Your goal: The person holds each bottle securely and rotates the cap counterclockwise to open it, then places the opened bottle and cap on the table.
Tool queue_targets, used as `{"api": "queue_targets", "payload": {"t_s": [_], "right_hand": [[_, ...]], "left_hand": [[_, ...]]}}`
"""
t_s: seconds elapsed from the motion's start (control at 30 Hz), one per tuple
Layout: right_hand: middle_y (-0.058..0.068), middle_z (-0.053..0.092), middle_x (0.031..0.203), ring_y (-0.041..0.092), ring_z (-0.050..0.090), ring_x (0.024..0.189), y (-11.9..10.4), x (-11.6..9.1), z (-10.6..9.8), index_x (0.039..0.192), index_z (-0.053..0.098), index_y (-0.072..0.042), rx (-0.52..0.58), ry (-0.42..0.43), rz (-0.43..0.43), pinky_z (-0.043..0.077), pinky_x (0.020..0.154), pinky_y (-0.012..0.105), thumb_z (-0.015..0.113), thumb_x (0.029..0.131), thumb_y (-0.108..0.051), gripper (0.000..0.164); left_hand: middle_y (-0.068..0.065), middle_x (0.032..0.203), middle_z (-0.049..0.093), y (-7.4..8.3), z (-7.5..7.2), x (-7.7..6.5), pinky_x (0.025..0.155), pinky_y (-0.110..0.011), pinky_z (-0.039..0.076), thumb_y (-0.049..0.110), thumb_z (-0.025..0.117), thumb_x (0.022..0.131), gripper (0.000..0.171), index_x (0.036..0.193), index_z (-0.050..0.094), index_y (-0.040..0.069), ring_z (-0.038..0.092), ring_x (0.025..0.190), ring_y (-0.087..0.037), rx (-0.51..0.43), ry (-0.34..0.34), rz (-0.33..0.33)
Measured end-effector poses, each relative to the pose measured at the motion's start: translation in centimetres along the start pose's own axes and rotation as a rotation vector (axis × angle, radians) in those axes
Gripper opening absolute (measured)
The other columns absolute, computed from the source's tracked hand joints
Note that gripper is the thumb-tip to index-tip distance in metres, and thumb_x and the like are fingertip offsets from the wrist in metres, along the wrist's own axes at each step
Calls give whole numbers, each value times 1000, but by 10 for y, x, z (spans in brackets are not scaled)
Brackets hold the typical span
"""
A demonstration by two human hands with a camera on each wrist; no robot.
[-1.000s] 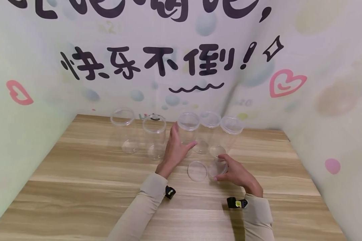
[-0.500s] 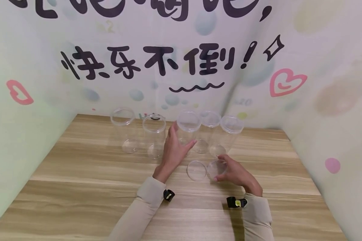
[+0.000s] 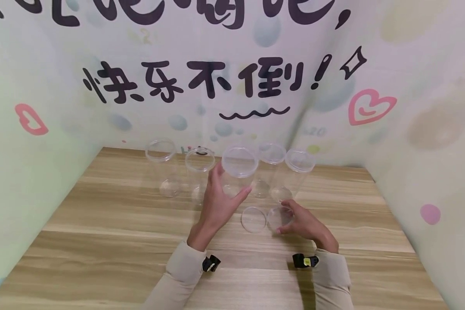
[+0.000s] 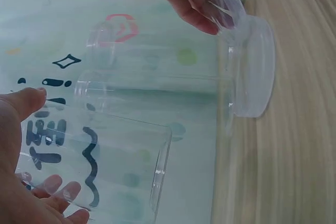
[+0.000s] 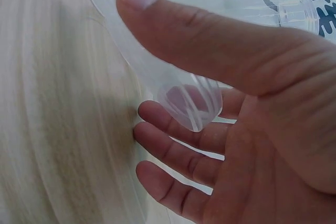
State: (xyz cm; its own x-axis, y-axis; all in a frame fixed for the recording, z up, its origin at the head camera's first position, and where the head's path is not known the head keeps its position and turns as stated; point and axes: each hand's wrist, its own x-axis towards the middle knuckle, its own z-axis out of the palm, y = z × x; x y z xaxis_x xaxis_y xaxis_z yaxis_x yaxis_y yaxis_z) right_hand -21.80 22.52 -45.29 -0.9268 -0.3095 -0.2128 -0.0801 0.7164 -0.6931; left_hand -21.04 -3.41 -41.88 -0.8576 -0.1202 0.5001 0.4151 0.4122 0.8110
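My left hand (image 3: 218, 206) grips a tall clear plastic jar (image 3: 240, 161) around its side, fingers behind and thumb in front. A cloudy lid covers the jar's top. In the left wrist view the jar's flat base (image 4: 160, 169) hangs above the tabletop. Low over the table, my right hand (image 3: 306, 221) holds a round clear lid (image 3: 277, 218) by its rim, tilted between thumb and fingers. The right wrist view shows the thumb (image 5: 178, 40) over this lid. Just left of it, another round clear lid (image 3: 253, 219) lies on the table.
Two clear jars with see-through tops, one far left (image 3: 170, 172) and one nearer (image 3: 199, 172), stand at the back. Two jars with cloudy lids, one behind (image 3: 272, 154) and one farther right (image 3: 300, 161), stand on the other side. A printed cloth wall (image 3: 201, 125) borders the wooden table (image 3: 120, 241).
My left hand has raised the jar off the table and brought it slightly left and closer. My right hand stays with its lid in nearly the same place.
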Motion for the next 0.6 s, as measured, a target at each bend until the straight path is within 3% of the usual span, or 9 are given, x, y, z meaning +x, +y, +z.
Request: {"api": "queue_targets", "payload": {"t_s": [0.3, 0.6], "right_hand": [[33, 49, 140, 46, 45, 133, 1, 3, 4, 137, 41, 11, 28, 4, -37, 35, 110, 58, 91, 68, -13, 88], [34, 46, 138, 48, 46, 131, 2, 4, 7, 134, 42, 13, 15, 28, -50, 36, 109, 57, 92, 66, -13, 88]], "left_hand": [[-17, 138, 48, 2, -7, -2, 105, -51, 44, 24, 88, 74, 94, 147, 33, 4, 50, 131, -32, -10, -12, 65], [-16, 136, 49, 4, -10, -2, 104, -52, 44, 25, 88, 74, 94, 147, 32, 3, 51, 129, -31, 5, -50, 49]]}}
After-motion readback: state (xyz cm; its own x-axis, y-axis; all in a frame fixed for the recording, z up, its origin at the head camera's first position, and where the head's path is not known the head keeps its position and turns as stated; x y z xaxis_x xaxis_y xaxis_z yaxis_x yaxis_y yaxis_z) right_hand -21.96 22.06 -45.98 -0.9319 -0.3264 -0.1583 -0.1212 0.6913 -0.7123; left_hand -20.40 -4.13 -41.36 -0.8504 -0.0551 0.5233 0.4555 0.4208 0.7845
